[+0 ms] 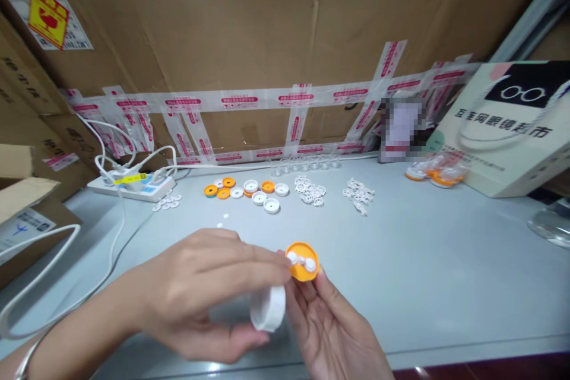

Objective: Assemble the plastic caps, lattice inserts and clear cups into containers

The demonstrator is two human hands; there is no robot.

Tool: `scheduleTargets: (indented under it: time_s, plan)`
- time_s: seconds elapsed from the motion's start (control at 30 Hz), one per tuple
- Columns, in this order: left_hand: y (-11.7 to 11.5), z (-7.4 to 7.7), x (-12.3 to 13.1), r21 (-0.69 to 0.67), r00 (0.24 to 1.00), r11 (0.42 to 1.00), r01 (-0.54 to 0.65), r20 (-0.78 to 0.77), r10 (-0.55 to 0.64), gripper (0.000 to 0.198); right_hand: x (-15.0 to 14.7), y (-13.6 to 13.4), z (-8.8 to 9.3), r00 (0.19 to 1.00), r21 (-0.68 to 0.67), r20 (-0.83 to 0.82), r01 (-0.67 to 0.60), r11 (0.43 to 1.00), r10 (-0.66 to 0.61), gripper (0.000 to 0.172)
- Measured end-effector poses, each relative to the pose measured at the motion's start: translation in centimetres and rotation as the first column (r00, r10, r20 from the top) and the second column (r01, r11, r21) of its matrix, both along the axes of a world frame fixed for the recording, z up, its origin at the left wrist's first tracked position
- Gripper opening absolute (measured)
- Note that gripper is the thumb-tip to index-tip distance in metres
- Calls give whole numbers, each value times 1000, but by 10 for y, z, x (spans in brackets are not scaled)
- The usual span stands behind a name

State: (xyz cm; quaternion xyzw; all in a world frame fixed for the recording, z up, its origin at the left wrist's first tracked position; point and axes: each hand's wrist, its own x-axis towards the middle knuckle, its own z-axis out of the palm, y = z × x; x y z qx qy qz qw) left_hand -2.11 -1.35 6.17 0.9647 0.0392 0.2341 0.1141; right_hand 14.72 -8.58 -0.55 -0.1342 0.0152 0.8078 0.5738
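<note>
My right hand point(333, 326) holds a round orange cup point(303, 272) tilted toward the camera. Small white gears point(310, 264) sit inside the cup. Beside it, my left hand point(209, 291) holds a white round cap point(268, 309) below its fingers, with the thumb under the cap's lower edge. The left fingertips reach the left rim of the orange cup and touch or nearly touch the gears.
Behind the hands lie orange and white round caps point(271, 206), white gears point(312, 192), small white parts point(358, 192) and clear pieces point(307, 165). A power strip point(133, 187) with cables is left; a paper bag point(503, 130) stands right. Cardboard point(267, 24) closes off the back.
</note>
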Motion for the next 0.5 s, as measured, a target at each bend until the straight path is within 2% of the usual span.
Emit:
scheduleTargets:
  time_s: [0.07,0.13,0.3,0.5]
  plan:
    - [-2,-2,2,137,1000,991,10,-16,-8,46,-2,1,-3,1000,12,-9,3,1000,-3,17]
    - [-2,-4,3,208,999,978,-1,-32,8,42,-3,2,-7,1000,25,-14,6,1000,-6,17]
    - [1,-8,2,230,995,972,-39,-79,58,39,-5,4,-9,999,4,-23,22,1000,-22,16]
    - [4,-9,2,237,991,969,-69,-93,94,44,-9,9,-19,1000,1,-17,26,1000,-26,17]
